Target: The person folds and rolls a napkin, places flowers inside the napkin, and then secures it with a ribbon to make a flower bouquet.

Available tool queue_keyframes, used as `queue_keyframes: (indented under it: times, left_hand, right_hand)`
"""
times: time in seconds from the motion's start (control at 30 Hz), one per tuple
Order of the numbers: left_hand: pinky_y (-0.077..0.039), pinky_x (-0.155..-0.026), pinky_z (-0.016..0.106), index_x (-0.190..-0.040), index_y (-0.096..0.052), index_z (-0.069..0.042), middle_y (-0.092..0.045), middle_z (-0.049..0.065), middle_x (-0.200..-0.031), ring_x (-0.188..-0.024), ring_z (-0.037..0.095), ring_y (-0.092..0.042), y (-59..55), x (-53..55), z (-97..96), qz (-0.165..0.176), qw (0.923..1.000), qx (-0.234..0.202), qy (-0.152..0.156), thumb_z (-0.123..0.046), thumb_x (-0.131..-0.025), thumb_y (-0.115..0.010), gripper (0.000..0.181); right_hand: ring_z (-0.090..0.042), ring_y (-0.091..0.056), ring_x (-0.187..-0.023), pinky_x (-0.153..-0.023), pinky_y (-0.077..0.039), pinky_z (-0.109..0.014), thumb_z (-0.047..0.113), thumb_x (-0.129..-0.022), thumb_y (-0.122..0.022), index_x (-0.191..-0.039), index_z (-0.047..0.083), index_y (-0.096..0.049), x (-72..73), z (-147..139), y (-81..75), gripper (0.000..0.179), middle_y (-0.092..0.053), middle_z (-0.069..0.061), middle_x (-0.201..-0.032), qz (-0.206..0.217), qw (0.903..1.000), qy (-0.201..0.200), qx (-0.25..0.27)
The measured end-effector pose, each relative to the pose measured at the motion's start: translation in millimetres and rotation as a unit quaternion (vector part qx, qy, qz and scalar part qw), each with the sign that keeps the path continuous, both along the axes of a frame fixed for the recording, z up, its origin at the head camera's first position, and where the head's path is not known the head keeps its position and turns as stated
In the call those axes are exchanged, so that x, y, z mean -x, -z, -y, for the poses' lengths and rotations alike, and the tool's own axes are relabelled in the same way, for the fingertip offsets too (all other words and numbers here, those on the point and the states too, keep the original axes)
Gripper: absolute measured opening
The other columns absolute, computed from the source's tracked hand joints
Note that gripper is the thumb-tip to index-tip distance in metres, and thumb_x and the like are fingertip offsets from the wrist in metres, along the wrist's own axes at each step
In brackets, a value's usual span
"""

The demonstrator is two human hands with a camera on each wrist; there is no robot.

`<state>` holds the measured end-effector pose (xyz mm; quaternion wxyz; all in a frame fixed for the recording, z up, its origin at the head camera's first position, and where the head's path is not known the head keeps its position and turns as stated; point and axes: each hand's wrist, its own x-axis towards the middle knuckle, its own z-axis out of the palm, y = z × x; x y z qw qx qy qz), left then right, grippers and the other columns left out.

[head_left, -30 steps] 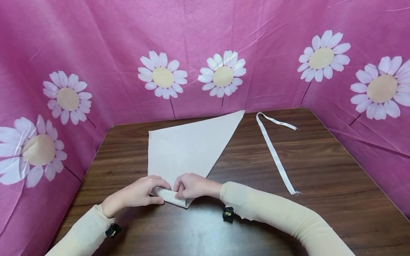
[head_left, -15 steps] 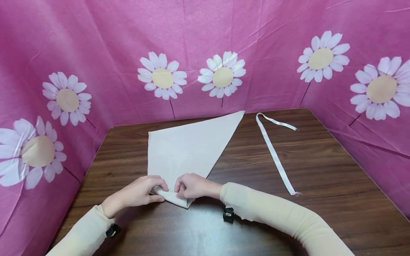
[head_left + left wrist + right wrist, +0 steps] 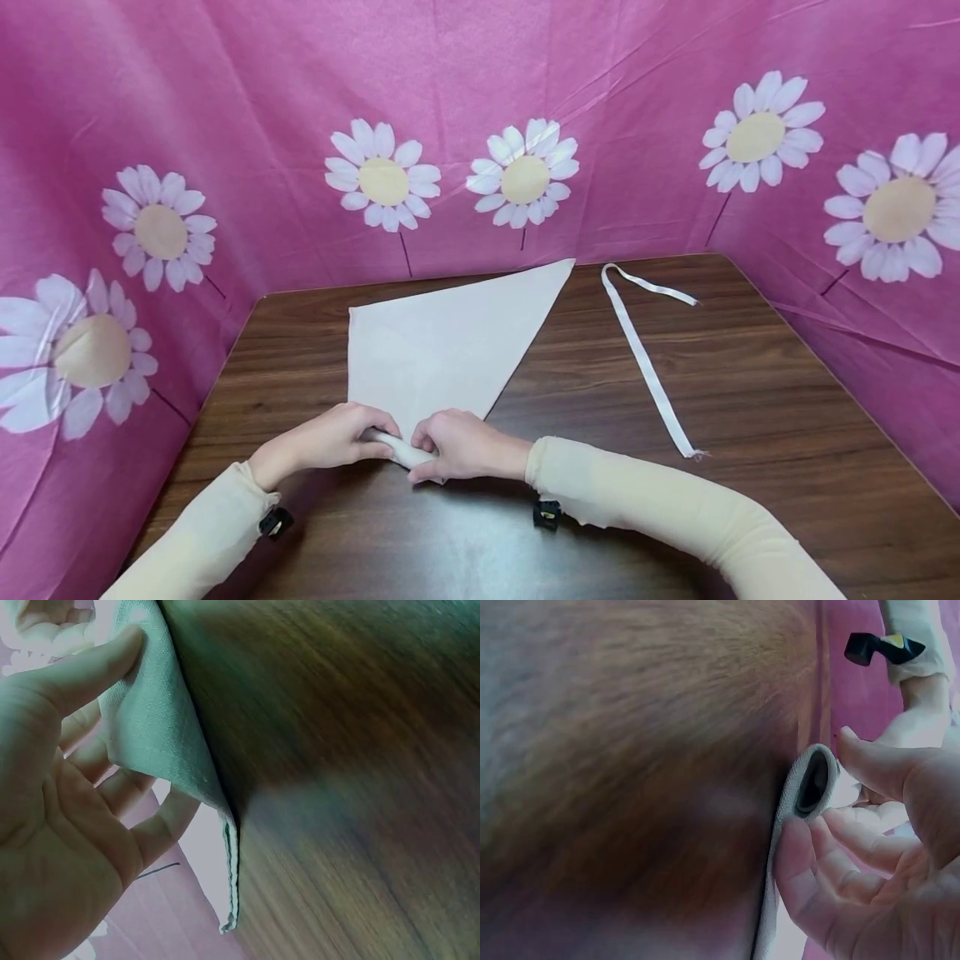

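Note:
An off-white cloth (image 3: pixel 435 350) lies on the table, its near end turned up into a small roll (image 3: pixel 405 451). My left hand (image 3: pixel 337 437) holds the left end of this roll, the thumb on the near side. In the left wrist view that thumb presses on the cloth (image 3: pixel 154 712) and the fingers lie behind it. At the roll's right end, my right hand (image 3: pixel 465 446) grips it between thumb and fingers. The right wrist view looks into the hollow end of the rolled cloth (image 3: pixel 786 802), with fingertips touching its side.
A white ribbon (image 3: pixel 645 358) with frayed ends lies bent on the wooden table (image 3: pixel 750 400), right of the cloth. A pink curtain (image 3: pixel 450 75) printed with daisies hangs around the table's back and sides.
The near end of the cloth has turned over into a tighter, rounder roll. My right thumb has come round to its near side, and both forearms have shifted slightly right.

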<state>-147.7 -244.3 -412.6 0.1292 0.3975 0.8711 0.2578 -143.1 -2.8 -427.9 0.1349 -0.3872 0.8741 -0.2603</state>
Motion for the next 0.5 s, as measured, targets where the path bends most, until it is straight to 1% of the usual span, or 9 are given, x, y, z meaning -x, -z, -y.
queue_keyframes:
  times: [0.07,0.17,0.27,0.33,0.4,0.5]
  left_hand:
    - [-0.05,-0.073,0.027,-0.102,-0.074,-0.017,-0.068,-0.015,-0.09,-0.08,0.001,-0.057,0.8,1.5,-1.4,0.004,1.0,-0.004,0.003,-0.019,-0.095,-0.074,0.007]
    - [-0.05,-0.074,0.026,-0.104,-0.073,-0.019,-0.068,-0.016,-0.091,-0.08,0.001,-0.057,1.8,2.9,-3.0,0.006,1.0,-0.007,0.004,-0.021,-0.096,-0.073,0.008]
    - [-0.049,-0.073,0.025,-0.106,-0.073,-0.019,-0.067,-0.017,-0.091,-0.076,0.0,-0.055,3.6,4.4,-4.5,0.013,0.9999,-0.007,0.004,-0.023,-0.096,-0.072,0.01]
    - [-0.049,-0.073,0.024,-0.107,-0.073,-0.019,-0.067,-0.017,-0.091,-0.075,0.001,-0.053,5.0,5.2,-4.9,0.026,0.9996,-0.009,0.005,-0.024,-0.097,-0.072,0.011]
    - [-0.048,-0.073,0.024,-0.107,-0.073,-0.017,-0.067,-0.016,-0.092,-0.075,0.001,-0.053,6.2,5.9,-4.4,0.044,0.9989,-0.015,0.005,-0.024,-0.098,-0.071,0.012]
    - [-0.05,-0.076,0.024,-0.107,-0.073,-0.015,-0.069,-0.013,-0.094,-0.082,0.003,-0.057,7.4,6.8,-3.2,0.071,0.997,-0.028,0.006,-0.023,-0.101,-0.066,0.012]
  right_hand:
    - [0.002,-0.054,-0.074,-0.067,-0.043,-0.018,0.036,-0.082,-0.086,-0.096,0.019,-0.074,-0.9,-2,-0.9,0.025,-0.06,0.021,-0.07,-0.009,0.9999,0.0,-0.006]
    - [0.005,-0.056,-0.069,-0.069,-0.043,-0.017,0.028,-0.084,-0.084,-0.096,0.018,-0.073,0.7,-4,-2.0,0.019,-0.06,0.021,-0.067,0.009,0.9999,-0.001,-0.007]
    - [0.005,-0.06,-0.057,-0.065,-0.049,-0.015,0.017,-0.087,-0.081,-0.091,0.016,-0.073,3.2,-6,-1.1,0.009,-0.063,0.018,-0.064,0.073,0.9973,0.0,0.015]
    - [0.0,-0.062,-0.052,-0.059,-0.053,-0.018,0.011,-0.089,-0.077,-0.089,0.012,-0.074,5.5,-8,-0.1,0.003,-0.066,0.013,-0.064,0.126,0.9912,0.006,0.04]
    - [-0.005,-0.063,-0.049,-0.051,-0.054,-0.023,0.006,-0.091,-0.074,-0.089,0.008,-0.076,7.7,-11,1.4,0.003,-0.069,0.009,-0.066,0.168,0.9836,0.016,0.063]
    - [-0.009,-0.063,-0.048,-0.049,-0.055,-0.026,0.005,-0.093,-0.072,-0.092,0.006,-0.077,10.8,-14,3.1,0.005,-0.07,0.005,-0.069,0.201,0.9756,0.036,0.08]
